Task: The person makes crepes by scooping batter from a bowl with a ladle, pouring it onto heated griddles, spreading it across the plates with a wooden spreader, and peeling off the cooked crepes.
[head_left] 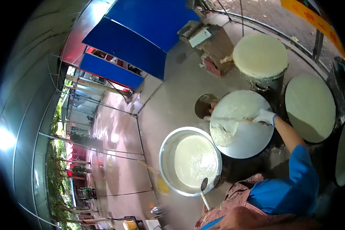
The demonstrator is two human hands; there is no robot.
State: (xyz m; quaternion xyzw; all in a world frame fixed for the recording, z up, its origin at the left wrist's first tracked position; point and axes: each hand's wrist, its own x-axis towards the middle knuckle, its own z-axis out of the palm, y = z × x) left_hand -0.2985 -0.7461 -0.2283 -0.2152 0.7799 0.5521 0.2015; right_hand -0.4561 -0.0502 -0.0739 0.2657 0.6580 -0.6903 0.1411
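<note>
My right hand (265, 116), in a white glove, reaches out from a blue sleeve over a round flat griddle (253, 142). Its fingers are closed on a wooden spreader (246, 121), whose far end lies in the pale batter (224, 132) on the griddle's left part. The glove partly hides the grip. Beside the griddle stands a wide metal basin (163, 161) holding more pale batter (195, 161). A ladle (204, 184) leans at the basin's lower rim, its handle running toward the checked apron (226, 197). Bare skin shows at the bottom edge, but my left hand is not visible.
Two more round griddles, one covered in a pale layer (260, 55) and one pale (309, 107), stand to the right. A round container (206, 106) sits behind the griddle in use. Boxes (216, 46) and blue panels (138, 38) are farther off. Metal poles (140, 130) cross the left.
</note>
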